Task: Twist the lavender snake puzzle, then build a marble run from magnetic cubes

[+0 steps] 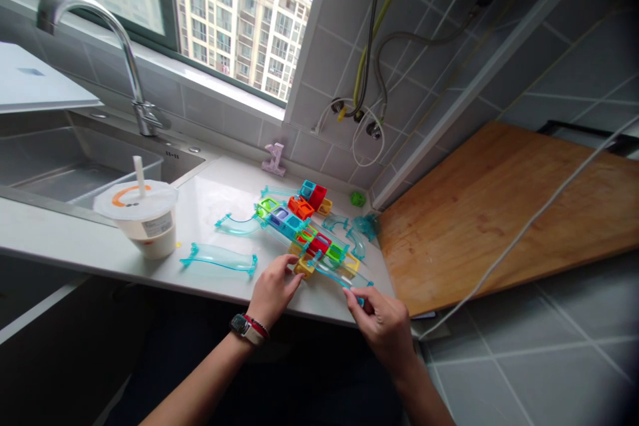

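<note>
A cluster of coloured plastic blocks (309,226) with clear teal track pieces lies on the white counter (210,206). My left hand (273,289), with a watch on the wrist, pinches a yellow block (303,266) at the cluster's near end. My right hand (384,323) is closed on the near end of a clear teal track piece (342,274) that runs back into the blocks. Two loose teal track pieces (219,257) lie to the left of the cluster, untouched.
A lidded white cup with a straw (144,216) stands left on the counter, near the sink (74,166) and tap (124,46). A wooden board (499,206) lies to the right, crossed by a white cable. Hoses hang on the tiled wall.
</note>
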`<state>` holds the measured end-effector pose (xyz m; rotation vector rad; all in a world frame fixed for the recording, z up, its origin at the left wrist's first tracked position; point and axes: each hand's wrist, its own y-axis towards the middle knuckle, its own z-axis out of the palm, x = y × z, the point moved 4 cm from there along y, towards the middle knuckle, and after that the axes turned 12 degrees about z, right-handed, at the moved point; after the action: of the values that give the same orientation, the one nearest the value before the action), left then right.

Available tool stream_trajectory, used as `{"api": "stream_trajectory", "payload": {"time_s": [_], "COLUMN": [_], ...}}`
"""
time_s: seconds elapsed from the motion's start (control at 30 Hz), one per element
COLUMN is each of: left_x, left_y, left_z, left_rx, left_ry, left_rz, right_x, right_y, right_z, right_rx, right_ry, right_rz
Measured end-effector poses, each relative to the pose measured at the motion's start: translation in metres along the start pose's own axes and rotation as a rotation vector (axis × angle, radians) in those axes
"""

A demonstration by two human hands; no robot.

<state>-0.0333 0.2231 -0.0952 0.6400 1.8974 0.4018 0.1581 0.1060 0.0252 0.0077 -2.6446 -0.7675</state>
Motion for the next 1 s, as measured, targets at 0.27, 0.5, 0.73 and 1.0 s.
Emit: {"api": "stream_trajectory", "payload": {"time_s": [0.27,0.5,0.73,1.0], "left_x": [-0.021,-0.038,-0.011,-0.011], "left_y": [-0.004,-0.006,-0.006,0.006], "left_z": [-0.023,-0.037,-0.02,0.003], "left_rx": [-0.017,0.139,0.059,0.021], "left_ry": [-0.131,-0.387,0.21,0.461], "left_rz": [-0.001,-0.058,0.029,0.054], "right_x": [-0.01,-0.003,-0.022,-0.069], "right_y": [-0.012,-0.012,-0.032,-0.072], "right_z": [-0.009,0.002,0.01,0.029], "right_rx": [-0.036,0.05,0.052,0.068], "right_ry": [0.183,0.252,0.344,0.612], "right_rz": [0.295,0.283,0.469,0.762]}}
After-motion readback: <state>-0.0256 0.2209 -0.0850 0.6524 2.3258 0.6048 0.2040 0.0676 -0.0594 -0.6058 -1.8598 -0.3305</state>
